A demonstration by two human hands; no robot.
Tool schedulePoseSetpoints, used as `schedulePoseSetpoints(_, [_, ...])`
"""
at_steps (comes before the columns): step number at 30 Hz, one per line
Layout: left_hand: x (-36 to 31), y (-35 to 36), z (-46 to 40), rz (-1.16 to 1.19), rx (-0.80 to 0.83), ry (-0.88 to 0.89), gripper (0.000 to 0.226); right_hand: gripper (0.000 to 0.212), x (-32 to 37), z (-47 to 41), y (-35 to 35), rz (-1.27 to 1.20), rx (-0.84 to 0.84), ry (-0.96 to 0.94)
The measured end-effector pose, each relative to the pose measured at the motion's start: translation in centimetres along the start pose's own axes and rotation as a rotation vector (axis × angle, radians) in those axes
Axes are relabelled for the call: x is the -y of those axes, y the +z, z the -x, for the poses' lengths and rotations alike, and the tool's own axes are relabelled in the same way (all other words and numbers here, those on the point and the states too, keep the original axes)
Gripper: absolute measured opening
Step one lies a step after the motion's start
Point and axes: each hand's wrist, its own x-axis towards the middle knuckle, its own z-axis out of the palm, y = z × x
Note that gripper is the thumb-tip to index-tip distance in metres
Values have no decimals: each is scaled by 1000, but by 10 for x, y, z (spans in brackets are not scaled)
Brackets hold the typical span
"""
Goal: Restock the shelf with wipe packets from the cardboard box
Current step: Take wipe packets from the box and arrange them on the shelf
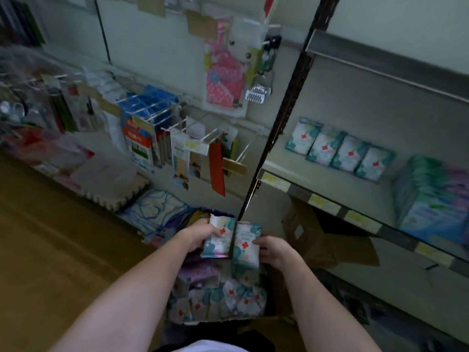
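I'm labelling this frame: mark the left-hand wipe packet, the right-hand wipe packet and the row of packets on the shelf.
left-hand wipe packet (217, 238): head view, front face.
right-hand wipe packet (245, 246): head view, front face.
row of packets on the shelf (340, 151): head view, third packet's front.

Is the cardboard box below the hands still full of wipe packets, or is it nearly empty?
Still well filled. The cardboard box shows many wipe packets with red crosses, packed close together up to its open top.

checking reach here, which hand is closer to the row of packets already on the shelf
Right. The right hand is below and left of the shelf packets, holding a packet. The left hand is further left, holding another.
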Motion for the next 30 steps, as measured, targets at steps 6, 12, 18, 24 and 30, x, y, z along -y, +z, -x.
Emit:
schedulePoseSetpoints(6, [-26, 2, 7, -79, 15, 97, 37, 28, 24, 8, 0, -36, 9, -86])
schedulePoseSetpoints(12, [-47, 0, 10, -53, 21, 188, 35, 42, 42, 10, -10, -70, 63, -102])
schedulePoseSetpoints(18, [-89, 7, 21, -44, 91, 248, 38, 35, 64, 23, -31, -206, 57, -172])
schedulePoseSetpoints(24, [-135, 41, 19, -56, 92, 327, 26, 43, 89, 22, -66, -321, -24, -387])
schedulePoseSetpoints(30, [-183, 85, 2, -87, 30, 456, 34, 52, 116, 9, -111, -351, -276, -527])
